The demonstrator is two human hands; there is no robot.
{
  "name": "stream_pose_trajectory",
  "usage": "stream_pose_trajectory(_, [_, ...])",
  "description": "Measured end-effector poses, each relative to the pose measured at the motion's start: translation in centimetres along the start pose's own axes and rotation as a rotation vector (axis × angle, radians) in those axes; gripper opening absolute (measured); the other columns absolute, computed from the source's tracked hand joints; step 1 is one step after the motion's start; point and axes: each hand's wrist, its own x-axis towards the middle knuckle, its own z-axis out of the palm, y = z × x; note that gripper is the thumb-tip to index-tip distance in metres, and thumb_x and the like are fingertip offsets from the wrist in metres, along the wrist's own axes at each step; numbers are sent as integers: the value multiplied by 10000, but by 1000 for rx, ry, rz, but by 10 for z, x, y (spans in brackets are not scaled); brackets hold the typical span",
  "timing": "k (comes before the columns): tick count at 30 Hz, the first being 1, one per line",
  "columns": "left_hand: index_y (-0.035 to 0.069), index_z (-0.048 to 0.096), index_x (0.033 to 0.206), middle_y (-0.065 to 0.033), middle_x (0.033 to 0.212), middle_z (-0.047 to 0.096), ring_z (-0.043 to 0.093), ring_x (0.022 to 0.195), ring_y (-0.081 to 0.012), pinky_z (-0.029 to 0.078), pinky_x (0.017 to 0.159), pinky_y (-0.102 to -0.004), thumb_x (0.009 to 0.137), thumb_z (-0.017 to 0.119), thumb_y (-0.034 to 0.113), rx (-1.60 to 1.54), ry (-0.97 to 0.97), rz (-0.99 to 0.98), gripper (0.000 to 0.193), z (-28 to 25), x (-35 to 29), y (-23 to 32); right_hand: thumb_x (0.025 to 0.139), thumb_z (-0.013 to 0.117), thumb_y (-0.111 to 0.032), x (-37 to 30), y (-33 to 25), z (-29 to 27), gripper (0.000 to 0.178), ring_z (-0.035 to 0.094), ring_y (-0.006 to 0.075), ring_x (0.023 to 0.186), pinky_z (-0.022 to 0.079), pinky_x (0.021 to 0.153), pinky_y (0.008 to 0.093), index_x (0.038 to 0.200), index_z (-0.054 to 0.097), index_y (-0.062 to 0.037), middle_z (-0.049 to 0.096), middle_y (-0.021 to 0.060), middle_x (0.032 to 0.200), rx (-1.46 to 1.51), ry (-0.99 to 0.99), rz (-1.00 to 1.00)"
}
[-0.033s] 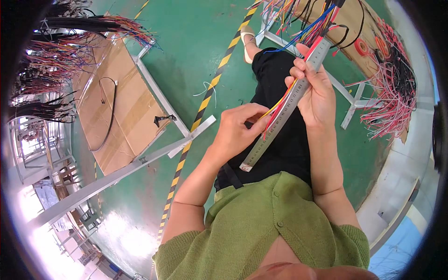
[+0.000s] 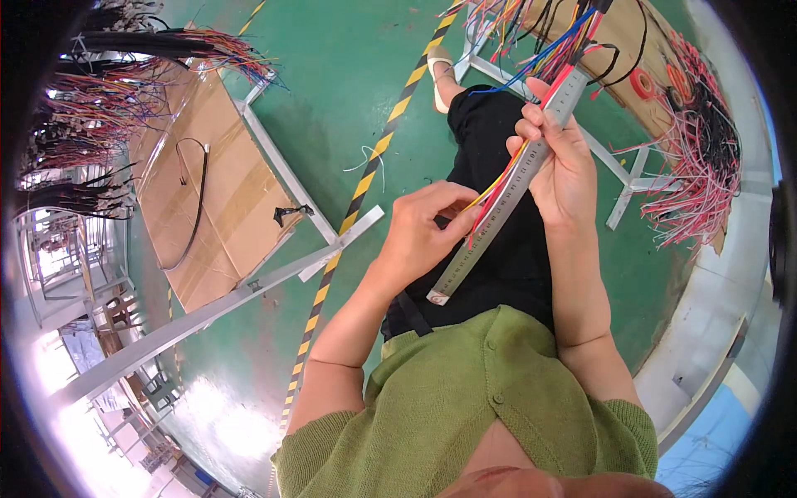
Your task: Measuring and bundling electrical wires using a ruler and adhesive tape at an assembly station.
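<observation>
Your R grip (image 2: 563, 163) is closed round metal ruler (image 2: 489, 228) w/ red/yellow wires (image 2: 503, 184) alongside; your L grip (image 2: 422, 230) pinches wires nr ends.

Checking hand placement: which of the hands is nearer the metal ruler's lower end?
Left. The left hand pinches wires beside the ruler, partway up from its lower end; the right hand grips the ruler farther up, near its top.
</observation>
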Motion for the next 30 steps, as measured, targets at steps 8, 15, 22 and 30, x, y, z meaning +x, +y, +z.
stream_pose_trajectory(8, [4,644,1003,-3,857,633,594,774,-77,479,710,-216,859,682,27,-506,-48,-243,151,4,5,-11,993,492,-116,1,-2,-9,448,540,130,942,511,864,352,1397,368,32,512,38,1015,-12,-44,4])
stream_pose_trajectory(15, [25,652,963,28,799,618,518,691,-24,395,603,-186,858,714,109,-606,-78,-344,148,2,25,-12,1002,494,-198,-8,-44,-21,513,510,215,1206,426,1035,511,1439,344,25,540,60,1140,-341,178,-92])
stream_pose_trajectory(22, [50,612,931,36,822,590,516,746,-41,399,656,-218,842,695,137,-460,-82,-426,149,-6,37,-16,977,542,-143,23,-221,-149,423,587,151,833,537,794,332,1338,437,49,573,39,934,-691,384,-394])
stream_pose_trajectory(30, [51,581,1017,46,880,567,508,739,-27,402,625,-194,844,718,105,-547,-315,-405,227,8,56,-24,919,624,-270,138,-433,-303,389,670,148,874,504,763,246,1194,570,0,695,103,946,-2362,681,-513])
